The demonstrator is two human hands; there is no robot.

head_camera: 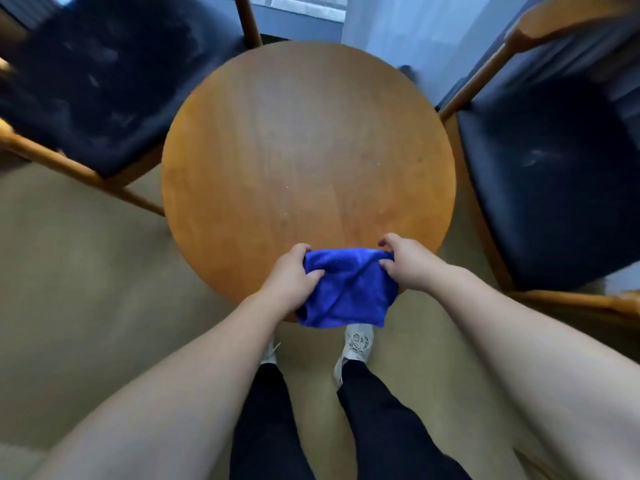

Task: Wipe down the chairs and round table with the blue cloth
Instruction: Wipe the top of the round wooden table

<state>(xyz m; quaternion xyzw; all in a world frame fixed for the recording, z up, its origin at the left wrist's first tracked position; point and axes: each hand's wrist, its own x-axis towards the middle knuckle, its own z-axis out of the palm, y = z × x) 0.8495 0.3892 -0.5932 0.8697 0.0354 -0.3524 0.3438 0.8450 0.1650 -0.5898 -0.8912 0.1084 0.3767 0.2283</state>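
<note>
A beige carpeted floor (69, 289) runs under everything here. On it stand two wooden-framed chairs with dark padded seats. The left chair (97, 91) sits at the far left of the table and the right chair (554, 188) close along its right side. Both seats show faint pale smudges (blurred, so I cannot say what they are).

Between the chairs is the round wooden tabletop (308, 143), warm brown, with a few tiny light specks on its right half. The left chair's seat edge comes up just beside the rim, and the right chair's frame lies just beside the rim on the other side.

The person stands at the near edge of the table in dark trousers (270, 427), both bare forearms reaching forward.

The blue cloth (346, 292) is bunched and folded, held at the near rim. Its upper part lies over the wood and its lower part hangs past the edge toward the floor. Whether it presses on the tabletop I cannot tell.

Both hands are clamped on it, one at each side. The left hand (294, 275) grips the left edge with fingers curled into the fabric. The right hand (408, 261) pinches the upper right corner, its thumb tucked against the cloth.

Below the cloth, a pale right shoe (356, 344) shows on the floor, and the left shoe (270, 355) is mostly hidden by the forearm.
</note>
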